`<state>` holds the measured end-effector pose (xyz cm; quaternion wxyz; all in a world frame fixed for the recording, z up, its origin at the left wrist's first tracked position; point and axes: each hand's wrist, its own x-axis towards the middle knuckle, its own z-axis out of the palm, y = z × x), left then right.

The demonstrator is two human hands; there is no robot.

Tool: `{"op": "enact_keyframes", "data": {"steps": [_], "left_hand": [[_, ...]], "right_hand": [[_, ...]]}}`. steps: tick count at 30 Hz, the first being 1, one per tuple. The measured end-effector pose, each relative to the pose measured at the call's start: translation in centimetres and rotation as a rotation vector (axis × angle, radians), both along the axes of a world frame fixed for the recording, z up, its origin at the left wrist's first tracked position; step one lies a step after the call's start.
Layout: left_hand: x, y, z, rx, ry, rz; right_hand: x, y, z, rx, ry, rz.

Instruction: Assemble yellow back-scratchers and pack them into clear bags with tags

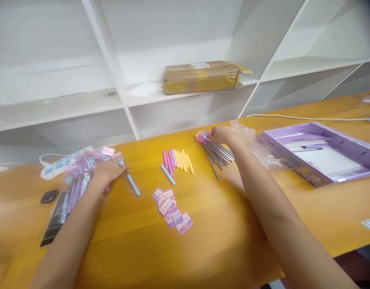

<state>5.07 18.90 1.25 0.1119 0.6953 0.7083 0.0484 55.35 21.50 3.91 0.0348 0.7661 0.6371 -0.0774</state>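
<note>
My left hand [108, 171] is closed at the hand-shaped blue head of a back scratcher [133, 185] in a clear sleeve, its blue handle lying on the table. Beside and under that wrist is a pile of bagged back scratchers [74, 186] with purple, blue and black handles. My right hand [221, 135] has its fingers bent around the coloured heads of a bundle of metal back scratcher rods [216, 151]; its fingertips are partly hidden. Between the hands lie loose pink handles [169, 162], yellow handles [184, 160] and one blue handle [168, 175]. Small printed cards [172, 210] overlap nearer me.
A purple open box [317, 176] stands at the right, with crumpled clear bags [267, 154] next to it. At the left are a white power strip [56, 168] and a small black object [49, 196]. Behind, white shelving holds a taped carton [203, 78].
</note>
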Motion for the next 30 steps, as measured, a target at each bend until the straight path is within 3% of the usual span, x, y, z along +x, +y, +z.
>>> {"op": "enact_keyframes", "data": {"steps": [3, 5, 9, 12, 14, 18, 22, 26, 30], "left_hand": [[0.9, -0.2, -0.1, -0.066, 0.141, -0.006], [1.3, -0.3, 0.1, -0.057, 0.114, -0.028], [2.4, -0.6, 0.7, -0.001, -0.09, -0.051], [3.8, -1.7, 1.6, -0.035, -0.434, -0.085], [5.0, -2.9, 2.6, -0.062, -0.656, -0.133], [7.5, -6.0, 5.2, -0.102, -0.876, -0.271], [9.3, -9.3, 7.4, -0.232, -0.935, -0.396], [9.7, -11.8, 7.9, -0.335, -0.951, -0.473], [9.8, -12.8, 7.7, -0.348, -0.961, -0.478]], "right_hand": [[-0.3, -0.2, 0.4, 0.007, 0.01, 0.012], [-0.6, -0.5, 0.9, 0.017, 0.02, 0.021], [-1.6, -1.7, 2.5, 0.062, 0.057, 0.044], [-3.0, -3.1, 4.0, 0.165, 0.143, 0.119], [-4.4, -4.2, 4.8, 0.281, 0.289, 0.23], [-8.2, -7.3, 5.8, 0.447, 0.628, 0.564], [-12.0, -11.4, 6.8, 0.602, 0.672, 0.834], [-13.9, -14.2, 7.4, 0.762, 0.577, 0.814], [-14.5, -14.9, 7.1, 0.818, 0.535, 0.803]]}}
